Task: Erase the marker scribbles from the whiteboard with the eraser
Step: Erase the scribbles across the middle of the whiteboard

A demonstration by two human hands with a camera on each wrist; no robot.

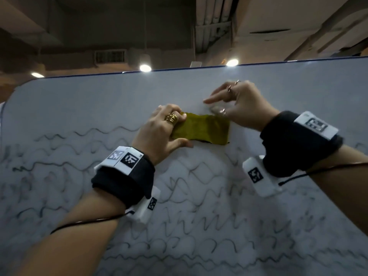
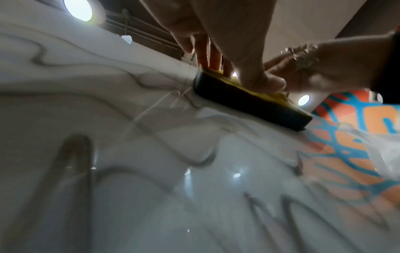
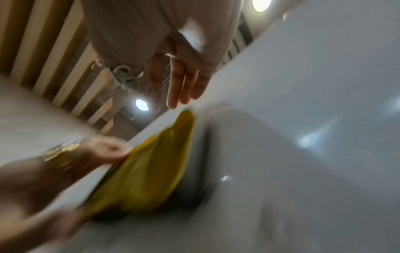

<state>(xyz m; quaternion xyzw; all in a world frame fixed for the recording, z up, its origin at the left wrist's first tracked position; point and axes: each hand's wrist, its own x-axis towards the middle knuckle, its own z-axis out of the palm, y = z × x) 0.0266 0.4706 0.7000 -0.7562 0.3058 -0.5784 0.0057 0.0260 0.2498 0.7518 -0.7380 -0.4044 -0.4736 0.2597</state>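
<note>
A yellow-backed eraser with a black felt face lies flat against the whiteboard. My left hand grips its left end, thumb below and fingers above. My right hand hovers just off its upper right corner with fingers spread and relaxed, holding nothing; the right wrist view shows those fingers straight above the yellow eraser. Black wavy marker scribbles cover the board's lower part; the strip above the eraser is wiped.
The whiteboard's top edge runs just above the hands, with ceiling lights behind it. An orange and blue patterned surface shows beyond the board's right side in the left wrist view.
</note>
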